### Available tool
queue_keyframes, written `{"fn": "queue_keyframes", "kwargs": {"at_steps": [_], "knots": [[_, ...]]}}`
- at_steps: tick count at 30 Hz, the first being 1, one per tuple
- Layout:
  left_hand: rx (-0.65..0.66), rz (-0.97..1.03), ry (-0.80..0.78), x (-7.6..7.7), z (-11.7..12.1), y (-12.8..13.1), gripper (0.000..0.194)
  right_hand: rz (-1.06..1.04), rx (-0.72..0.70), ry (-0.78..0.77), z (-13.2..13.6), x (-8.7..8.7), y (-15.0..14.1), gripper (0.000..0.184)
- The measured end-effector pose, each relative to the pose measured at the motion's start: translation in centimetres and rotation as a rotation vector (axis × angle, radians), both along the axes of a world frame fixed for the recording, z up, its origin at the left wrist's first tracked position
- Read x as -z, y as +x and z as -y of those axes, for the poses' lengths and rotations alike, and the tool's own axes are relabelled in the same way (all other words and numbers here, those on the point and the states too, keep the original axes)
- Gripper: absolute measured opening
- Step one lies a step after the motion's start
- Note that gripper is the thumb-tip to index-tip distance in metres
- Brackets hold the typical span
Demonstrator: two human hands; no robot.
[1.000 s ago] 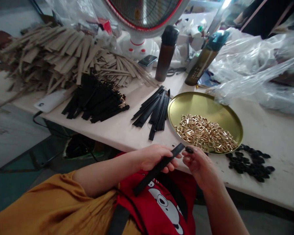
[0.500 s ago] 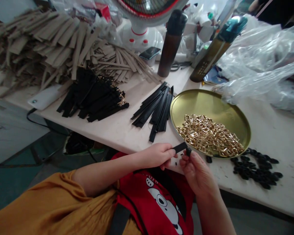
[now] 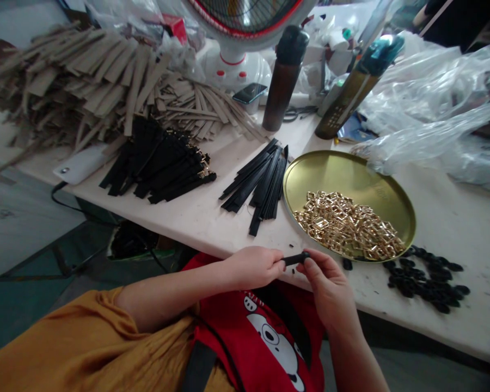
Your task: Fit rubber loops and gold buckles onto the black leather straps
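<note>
My left hand (image 3: 258,267) is closed on one end of a black strap (image 3: 293,259), held level just above the table's front edge. At the strap's other end, my right hand (image 3: 324,275) pinches a small black loop (image 3: 305,256) that sits around or against the tip; which of the two I cannot tell. Close behind the hands, a round gold tray (image 3: 381,177) holds a heap of small gold buckles (image 3: 347,226). Loose black loops (image 3: 428,277) lie to the right of the tray. Several black straps (image 3: 257,182) are fanned out left of it.
A pile of black straps with gold buckles (image 3: 159,163) lies further left, before a big stack of grey-beige strips (image 3: 77,81). Behind stand a fan (image 3: 232,65), a phone (image 3: 250,93), a dark bottle (image 3: 285,76) and a tilted bottle (image 3: 355,90). Clear plastic bags (image 3: 433,120) fill the back right.
The strap's tip and the small black loop, apart or barely touching before, are now together. The strap has turned edge-on, and my right hand has shifted slightly, its fingers closing over the joint.
</note>
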State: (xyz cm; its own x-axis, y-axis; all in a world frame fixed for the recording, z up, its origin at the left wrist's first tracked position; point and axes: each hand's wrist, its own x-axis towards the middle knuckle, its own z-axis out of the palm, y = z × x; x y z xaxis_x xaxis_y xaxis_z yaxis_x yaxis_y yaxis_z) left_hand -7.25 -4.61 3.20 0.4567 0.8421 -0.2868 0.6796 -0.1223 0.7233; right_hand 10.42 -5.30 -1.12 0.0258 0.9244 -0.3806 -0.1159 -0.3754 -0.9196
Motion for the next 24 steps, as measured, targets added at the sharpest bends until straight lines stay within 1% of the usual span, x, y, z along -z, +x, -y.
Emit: {"fn": "queue_keyframes", "kwargs": {"at_steps": [2, 5, 7, 10, 13, 16, 18, 20, 22, 24], "knots": [[0.054, -0.001, 0.017, -0.2, 0.1, 0.0, 0.029, 0.056, -0.064, 0.047, 0.3, -0.1, 0.2, 0.028], [0.086, 0.013, 0.067, -0.3, 0.2, 0.2, 0.032, 0.025, -0.123, 0.069, 0.6, -0.3, 0.1, 0.023], [0.110, -0.041, 0.103, -0.3, 0.3, 0.2, 0.033, 0.004, -0.127, 0.056, 0.9, -0.3, -0.1, 0.022], [0.180, -0.131, 0.122, -0.1, 0.6, 0.4, 0.031, 0.011, -0.163, 0.010, 1.4, -0.2, -0.2, 0.026], [0.180, -0.108, 0.147, -0.1, 0.7, 0.8, 0.031, 0.002, -0.194, -0.008, 1.5, -0.3, 0.0, 0.027], [0.121, -0.002, 0.108, -0.4, 0.6, 1.0, 0.032, -0.016, -0.170, 0.002, 1.4, -0.7, 0.6, 0.026], [0.126, 0.053, 0.015, -0.6, 0.6, 0.8, 0.027, 0.003, -0.141, 0.016, 1.2, -0.8, 1.0, 0.025], [0.146, 0.058, -0.071, -0.8, 0.6, 0.4, 0.024, 0.016, -0.080, 0.024, 1.2, -0.7, 1.2, 0.024], [0.126, 0.033, -0.065, -0.7, 0.7, 0.1, 0.025, -0.047, -0.020, -0.004, 1.4, -0.2, 0.7, 0.023], [0.065, 0.024, -0.013, -0.5, 0.8, -0.1, 0.026, -0.177, -0.004, -0.063, 1.6, 0.3, -0.2, 0.024]]}}
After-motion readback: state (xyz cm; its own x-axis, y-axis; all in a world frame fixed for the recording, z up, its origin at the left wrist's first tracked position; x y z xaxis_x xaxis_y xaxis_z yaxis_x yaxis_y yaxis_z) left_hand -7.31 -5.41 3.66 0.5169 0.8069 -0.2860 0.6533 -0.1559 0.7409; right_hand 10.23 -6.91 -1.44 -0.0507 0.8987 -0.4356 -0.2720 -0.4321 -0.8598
